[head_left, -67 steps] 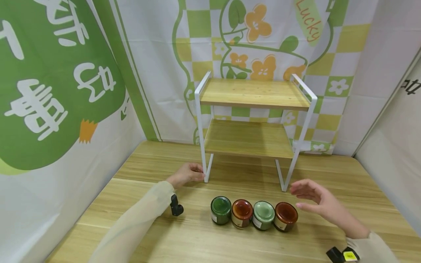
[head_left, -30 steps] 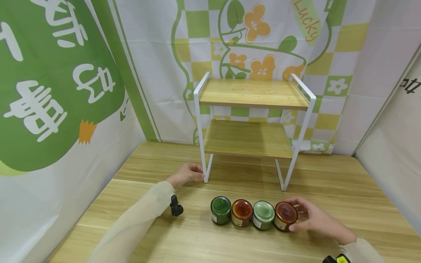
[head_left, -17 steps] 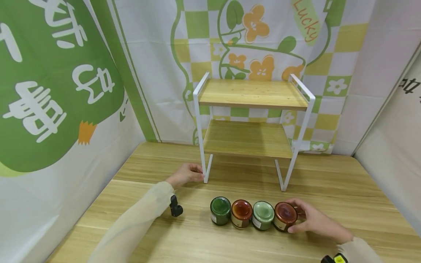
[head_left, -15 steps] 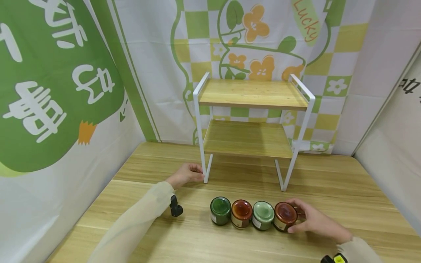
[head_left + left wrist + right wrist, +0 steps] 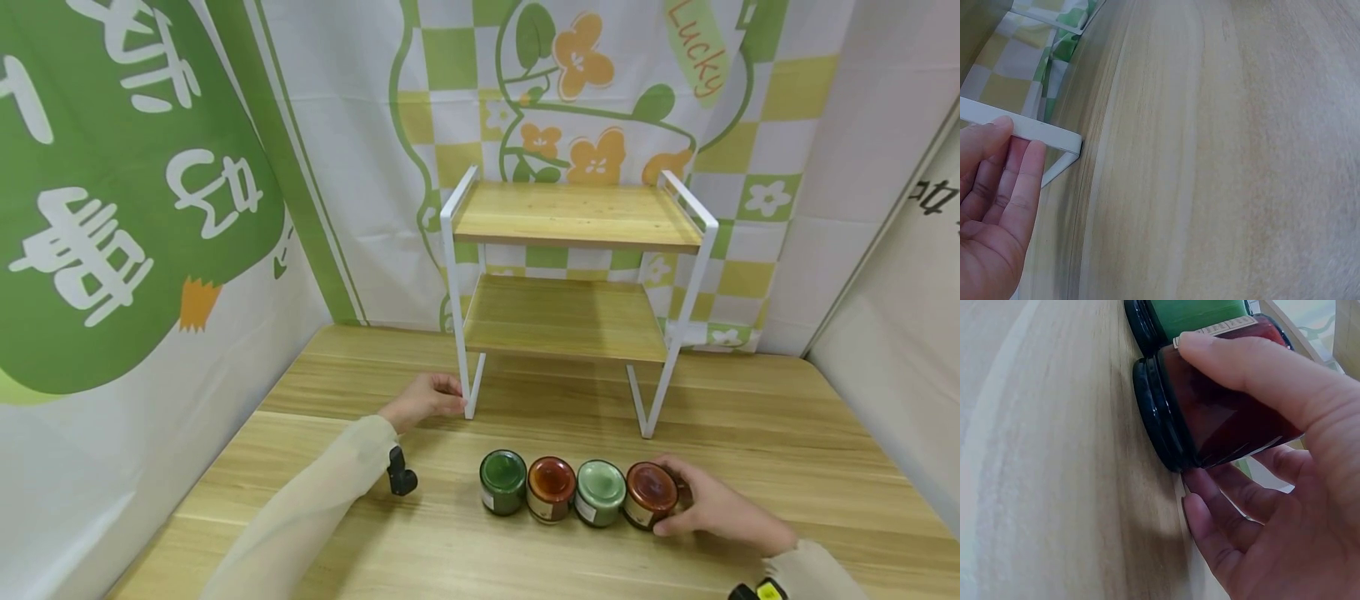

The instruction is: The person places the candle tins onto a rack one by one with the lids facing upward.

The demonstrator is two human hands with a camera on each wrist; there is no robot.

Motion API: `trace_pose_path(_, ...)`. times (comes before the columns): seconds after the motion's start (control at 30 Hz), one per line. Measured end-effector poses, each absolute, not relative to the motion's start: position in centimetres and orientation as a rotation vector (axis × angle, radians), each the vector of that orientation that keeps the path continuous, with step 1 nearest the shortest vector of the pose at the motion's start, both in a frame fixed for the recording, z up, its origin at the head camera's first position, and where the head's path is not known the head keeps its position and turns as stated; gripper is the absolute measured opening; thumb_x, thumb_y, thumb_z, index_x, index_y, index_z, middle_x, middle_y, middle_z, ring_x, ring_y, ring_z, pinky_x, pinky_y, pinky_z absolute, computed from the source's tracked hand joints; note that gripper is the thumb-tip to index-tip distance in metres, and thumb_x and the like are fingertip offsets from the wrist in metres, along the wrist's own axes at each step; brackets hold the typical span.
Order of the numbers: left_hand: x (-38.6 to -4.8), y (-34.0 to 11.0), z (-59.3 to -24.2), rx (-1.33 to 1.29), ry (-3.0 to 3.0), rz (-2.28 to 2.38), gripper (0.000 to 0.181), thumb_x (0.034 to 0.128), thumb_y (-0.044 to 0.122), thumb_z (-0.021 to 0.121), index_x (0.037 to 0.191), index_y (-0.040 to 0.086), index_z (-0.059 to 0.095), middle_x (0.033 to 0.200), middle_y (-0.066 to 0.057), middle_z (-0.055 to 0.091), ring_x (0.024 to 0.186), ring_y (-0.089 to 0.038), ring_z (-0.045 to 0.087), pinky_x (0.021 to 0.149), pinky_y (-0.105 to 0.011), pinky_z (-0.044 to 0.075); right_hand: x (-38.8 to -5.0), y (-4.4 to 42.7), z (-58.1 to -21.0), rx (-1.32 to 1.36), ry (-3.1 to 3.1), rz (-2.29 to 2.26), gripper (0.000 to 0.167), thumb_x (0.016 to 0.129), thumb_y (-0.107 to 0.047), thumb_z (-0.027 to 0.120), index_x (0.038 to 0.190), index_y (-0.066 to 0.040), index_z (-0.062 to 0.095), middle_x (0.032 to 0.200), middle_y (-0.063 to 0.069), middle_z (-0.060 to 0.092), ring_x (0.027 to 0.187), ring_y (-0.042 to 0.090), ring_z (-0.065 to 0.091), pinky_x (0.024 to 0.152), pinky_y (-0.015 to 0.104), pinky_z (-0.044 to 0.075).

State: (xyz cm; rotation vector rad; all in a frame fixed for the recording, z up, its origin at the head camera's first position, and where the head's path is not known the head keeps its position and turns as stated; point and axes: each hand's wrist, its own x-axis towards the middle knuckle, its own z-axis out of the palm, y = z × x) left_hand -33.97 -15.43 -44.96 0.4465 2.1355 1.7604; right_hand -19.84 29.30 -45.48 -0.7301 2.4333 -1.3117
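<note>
Green, white and yellow printed fabric [image 5: 450, 58] hangs behind and to the left, with checks, orange flowers, white lettering and the word "Lucky" on it. Before it spreads a wood-grain table [image 5: 360, 542]. On the table stands a two-tier rack [image 5: 577, 217] with wooden boards and a white frame, upright near the rear fabric.

Cream sleeves cover both forearms, each with a black wrist device [image 5: 402, 473] at the cuff. The left hand [image 5: 422, 400] pinches the rack's front left leg low down, thumb on one face and fingers on the other. The right hand [image 5: 716, 506] grips a reddish-brown glass jar [image 5: 651, 487], its thumb on the near side and fingers around the far side.

That jar is the rightmost of four standing in a row on the table, in front of the rack. Leftward from it come a pale green jar [image 5: 600, 483], an amber-red jar [image 5: 552, 481] and a dark green jar [image 5: 503, 473], all close side by side. In the right wrist view, the held jar's dark lid [image 5: 1157, 419] faces the table, and the thumb tip lies on its pale label [image 5: 1229, 326].
</note>
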Motion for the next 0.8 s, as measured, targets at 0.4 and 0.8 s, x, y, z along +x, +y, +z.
trace_pose_path(0.4,-34.00,-15.40,-44.97,0.438,2.131,1.765,0.010,0.0874,-0.002,0.067,0.096,-0.001,0.061,0.087,-0.001,0.061,0.081,-0.012,0.064,0.084,-0.036,0.058,-19.95,29.18,-45.32,-0.720,2.494,-1.234,0.073,0.076,-0.025,0.083,0.133,0.001,0.045,0.124,0.012,0.059,0.109,-0.002,0.052,0.090,0.019,0.043)
trace_pose_path(0.8,-34.00,-15.49,-44.88,0.434,2.140,1.749,0.008,0.0881,-0.001,0.066,0.095,0.000,0.061,0.088,-0.001,0.061,0.081,-0.013,0.065,0.086,-0.038,0.057,-19.96,28.99,-45.49,-0.688,2.581,-1.257,0.071,0.076,-0.023,0.083,0.131,0.001,0.046,0.120,0.012,0.061,0.105,-0.001,0.056,0.088,0.018,0.046)
